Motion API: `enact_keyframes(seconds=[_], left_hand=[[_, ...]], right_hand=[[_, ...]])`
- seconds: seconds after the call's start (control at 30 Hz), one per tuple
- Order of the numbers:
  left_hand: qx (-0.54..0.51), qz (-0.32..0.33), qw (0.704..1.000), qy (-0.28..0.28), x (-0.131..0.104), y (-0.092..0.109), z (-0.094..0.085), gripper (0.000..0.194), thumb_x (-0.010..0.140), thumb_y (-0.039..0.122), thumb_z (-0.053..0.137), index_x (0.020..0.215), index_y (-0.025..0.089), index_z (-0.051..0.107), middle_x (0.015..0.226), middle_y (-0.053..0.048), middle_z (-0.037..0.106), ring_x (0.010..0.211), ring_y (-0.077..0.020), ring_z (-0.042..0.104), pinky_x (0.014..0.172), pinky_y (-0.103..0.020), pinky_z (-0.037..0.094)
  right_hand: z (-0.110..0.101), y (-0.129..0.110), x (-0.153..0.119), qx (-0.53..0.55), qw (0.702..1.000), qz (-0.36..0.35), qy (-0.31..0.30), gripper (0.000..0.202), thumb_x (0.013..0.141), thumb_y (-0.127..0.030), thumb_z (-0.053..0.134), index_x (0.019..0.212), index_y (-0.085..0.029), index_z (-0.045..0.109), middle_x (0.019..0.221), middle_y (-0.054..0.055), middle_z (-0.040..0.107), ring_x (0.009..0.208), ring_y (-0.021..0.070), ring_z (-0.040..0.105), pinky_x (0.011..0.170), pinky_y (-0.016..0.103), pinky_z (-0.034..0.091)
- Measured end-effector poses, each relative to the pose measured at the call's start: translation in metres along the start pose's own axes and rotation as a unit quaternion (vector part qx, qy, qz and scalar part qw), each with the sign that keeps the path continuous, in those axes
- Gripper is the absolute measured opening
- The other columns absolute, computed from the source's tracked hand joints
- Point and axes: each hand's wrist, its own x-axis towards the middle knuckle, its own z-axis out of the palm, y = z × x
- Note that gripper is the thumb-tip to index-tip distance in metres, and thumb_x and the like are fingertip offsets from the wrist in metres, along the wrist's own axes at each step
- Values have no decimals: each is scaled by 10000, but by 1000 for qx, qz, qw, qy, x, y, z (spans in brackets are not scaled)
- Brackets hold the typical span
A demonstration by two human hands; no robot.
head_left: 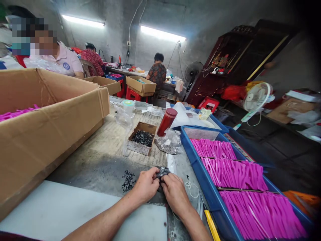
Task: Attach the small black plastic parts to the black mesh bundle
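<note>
my left hand (147, 183) and right hand (175, 191) are pinching a glossy dark bundle (163, 171), close together; i'm holding it between loose black pins (128, 181) and a blue crate (206, 182) of magenta strips (233, 172)

This looks like a small workshop for assembly by hand. Bare grey walls (115, 42) carry tube lights (163, 33) and dangling cords across the top of the frame. Co-workers (157, 73) sit at upper left and top centre, two of them by a cluttered bench along the wall. A stained worktable (100, 144) fills the middle, with loose small black pieces (128, 180) and a little carton (137, 147) of more. Bulk stock surrounds it: a large cardboard box (52, 134) at left, a blue tray (200, 177) of magenta strips (234, 172) at lower right.
</note>
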Motion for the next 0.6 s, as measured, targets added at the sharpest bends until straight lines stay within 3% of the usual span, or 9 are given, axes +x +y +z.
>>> enact_keyframes(seconds=[0.13, 0.27, 0.47, 0.6], left_hand=[[-5, 8, 1000, 1, -2, 3, -1, 265, 646, 97, 406, 837, 145, 584, 577, 15, 538, 523, -112, 473, 506, -191, 350], [6, 22, 999, 37, -1, 7, -13, 201, 665, 138, 433, 782, 142, 597, 589, 8, 546, 527, -113, 470, 503, -193, 350], [9, -7, 997, 81, 1, 18, -58, 217, 688, 209, 455, 822, 133, 607, 567, 12, 551, 515, -114, 478, 516, -198, 364], [42, -5, 997, 66, -9, 19, -84, 206, 706, 195, 435, 820, 136, 598, 575, 20, 549, 527, -109, 478, 516, -189, 360]], right_hand=[[4, 5, -1, 41, 998, -20, 43, 175, 736, -80, 450, 736, -188, 588, 745, 40, 606, 758, 186, 546, 650, 278, 375], [9, 10, -3, 91, 989, -45, 105, 150, 739, -110, 440, 725, -178, 573, 698, 33, 615, 704, 183, 561, 629, 282, 394], [13, 13, -5, 157, 969, -69, 180, 156, 753, -164, 407, 712, -171, 557, 657, 31, 627, 651, 174, 584, 605, 276, 412], [13, 12, -8, 182, 962, -70, 192, 173, 752, -199, 393, 694, -182, 554, 627, 19, 628, 601, 164, 589, 558, 261, 415]])
